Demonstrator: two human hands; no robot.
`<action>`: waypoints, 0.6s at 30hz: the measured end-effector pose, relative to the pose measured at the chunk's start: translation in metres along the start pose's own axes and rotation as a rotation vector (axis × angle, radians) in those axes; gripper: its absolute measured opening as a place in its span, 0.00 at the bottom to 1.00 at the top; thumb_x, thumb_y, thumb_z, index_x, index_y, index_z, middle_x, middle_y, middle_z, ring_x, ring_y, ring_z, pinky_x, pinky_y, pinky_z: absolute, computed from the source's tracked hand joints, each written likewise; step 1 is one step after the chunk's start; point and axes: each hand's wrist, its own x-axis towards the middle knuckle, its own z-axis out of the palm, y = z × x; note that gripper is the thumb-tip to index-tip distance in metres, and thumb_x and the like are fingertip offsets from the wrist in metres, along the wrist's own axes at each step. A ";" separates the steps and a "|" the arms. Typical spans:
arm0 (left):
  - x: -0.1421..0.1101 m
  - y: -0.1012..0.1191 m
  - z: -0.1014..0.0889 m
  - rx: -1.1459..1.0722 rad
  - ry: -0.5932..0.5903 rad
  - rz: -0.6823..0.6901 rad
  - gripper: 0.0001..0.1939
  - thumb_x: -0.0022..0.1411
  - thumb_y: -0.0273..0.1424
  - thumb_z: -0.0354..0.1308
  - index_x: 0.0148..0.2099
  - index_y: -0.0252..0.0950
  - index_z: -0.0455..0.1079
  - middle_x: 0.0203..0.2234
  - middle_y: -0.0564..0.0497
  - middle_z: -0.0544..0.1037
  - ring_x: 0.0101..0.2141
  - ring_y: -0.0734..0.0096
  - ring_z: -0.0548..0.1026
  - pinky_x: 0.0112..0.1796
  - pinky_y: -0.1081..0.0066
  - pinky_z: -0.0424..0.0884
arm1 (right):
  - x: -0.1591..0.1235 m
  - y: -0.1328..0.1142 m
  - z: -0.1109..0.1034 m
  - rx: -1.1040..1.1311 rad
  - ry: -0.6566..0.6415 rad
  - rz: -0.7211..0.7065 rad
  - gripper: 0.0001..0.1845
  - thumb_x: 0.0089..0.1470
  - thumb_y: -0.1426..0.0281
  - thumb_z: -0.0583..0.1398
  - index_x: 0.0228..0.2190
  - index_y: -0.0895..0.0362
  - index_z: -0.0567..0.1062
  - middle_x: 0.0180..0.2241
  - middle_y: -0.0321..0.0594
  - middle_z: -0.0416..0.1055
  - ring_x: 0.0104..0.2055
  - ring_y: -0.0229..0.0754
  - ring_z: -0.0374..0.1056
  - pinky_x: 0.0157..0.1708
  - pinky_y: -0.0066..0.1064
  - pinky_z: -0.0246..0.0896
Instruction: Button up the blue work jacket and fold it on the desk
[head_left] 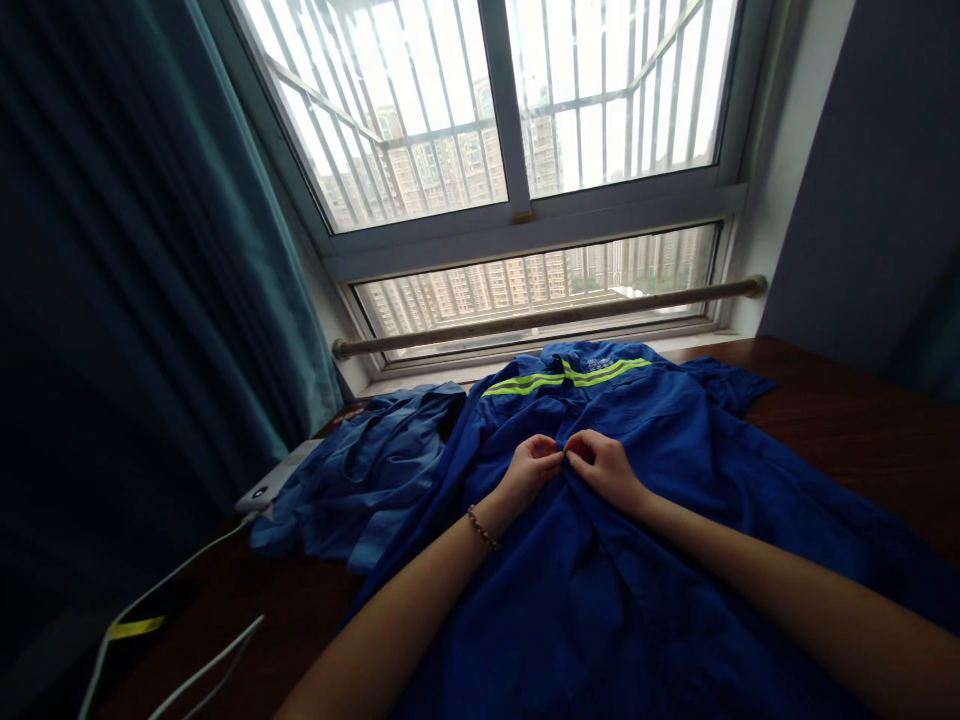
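A dark blue work jacket (660,450) with yellow-green stripes across the chest lies spread out, its collar end toward the window. My left hand (531,466), with a bracelet at the wrist, pinches the jacket's front edge near the middle. Close against it, my right hand (604,466) pinches the same front opening from the other side. Both sets of fingertips almost meet over the cloth. Whatever small fastening may be between them is hidden by the fingers. Below the hands the front runs down in loose folds.
Left of the jacket lies a crumpled lighter blue garment (375,460). A white device (279,478) with a white cable (161,585) rests beside the curtain (247,250). Behind, a metal bar (555,318) crosses the barred window. Brown wooden surface (847,400) shows at right.
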 end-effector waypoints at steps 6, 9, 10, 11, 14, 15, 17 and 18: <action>0.003 -0.003 -0.002 0.037 0.008 0.010 0.18 0.41 0.28 0.65 0.34 0.33 0.61 0.24 0.55 0.70 0.25 0.77 0.70 0.31 0.74 0.67 | 0.004 0.008 0.002 0.187 0.012 0.210 0.07 0.46 0.68 0.57 0.28 0.59 0.70 0.26 0.37 0.69 0.28 0.37 0.66 0.30 0.27 0.60; 0.004 -0.005 0.000 0.161 0.009 0.047 0.18 0.42 0.30 0.63 0.35 0.33 0.61 0.24 0.56 0.69 0.23 0.79 0.69 0.28 0.75 0.66 | 0.002 0.004 0.002 0.105 0.096 0.132 0.04 0.47 0.70 0.56 0.27 0.59 0.68 0.25 0.36 0.67 0.27 0.36 0.65 0.29 0.26 0.59; 0.004 -0.005 0.001 0.226 -0.006 0.066 0.18 0.42 0.31 0.63 0.35 0.33 0.62 0.23 0.56 0.68 0.22 0.79 0.68 0.26 0.76 0.65 | 0.000 0.002 0.002 0.067 0.125 0.091 0.03 0.47 0.71 0.55 0.27 0.58 0.67 0.24 0.35 0.66 0.26 0.35 0.64 0.28 0.26 0.59; 0.004 -0.005 0.002 0.295 -0.030 0.084 0.17 0.42 0.31 0.63 0.35 0.32 0.62 0.22 0.57 0.67 0.21 0.80 0.66 0.25 0.77 0.63 | -0.001 0.000 0.002 0.029 0.149 0.045 0.02 0.47 0.72 0.55 0.27 0.58 0.66 0.24 0.35 0.66 0.26 0.35 0.63 0.28 0.26 0.58; 0.003 -0.003 0.004 0.460 -0.099 0.113 0.14 0.44 0.33 0.63 0.29 0.31 0.63 0.18 0.58 0.64 0.20 0.81 0.63 0.22 0.78 0.59 | -0.005 -0.002 0.002 -0.106 0.173 -0.131 0.02 0.48 0.75 0.53 0.28 0.58 0.65 0.25 0.36 0.63 0.28 0.36 0.61 0.30 0.27 0.57; 0.003 -0.002 0.004 0.483 -0.111 0.111 0.13 0.44 0.34 0.62 0.27 0.30 0.63 0.17 0.57 0.64 0.19 0.82 0.62 0.22 0.78 0.58 | -0.006 -0.002 0.002 -0.157 0.166 -0.193 0.02 0.49 0.76 0.52 0.28 0.58 0.64 0.26 0.37 0.62 0.29 0.37 0.61 0.31 0.28 0.56; 0.002 -0.001 0.004 0.483 -0.127 0.097 0.13 0.45 0.35 0.61 0.25 0.30 0.63 0.17 0.56 0.65 0.19 0.81 0.62 0.22 0.77 0.56 | -0.007 -0.001 0.001 -0.249 0.141 -0.297 0.04 0.50 0.76 0.51 0.28 0.58 0.64 0.27 0.38 0.62 0.32 0.39 0.60 0.34 0.30 0.55; 0.002 -0.001 0.003 0.467 -0.129 0.088 0.13 0.45 0.35 0.61 0.25 0.30 0.63 0.17 0.56 0.65 0.19 0.82 0.61 0.22 0.77 0.55 | -0.007 -0.001 0.001 -0.283 0.129 -0.330 0.04 0.51 0.76 0.50 0.28 0.58 0.64 0.27 0.39 0.61 0.32 0.39 0.59 0.34 0.31 0.55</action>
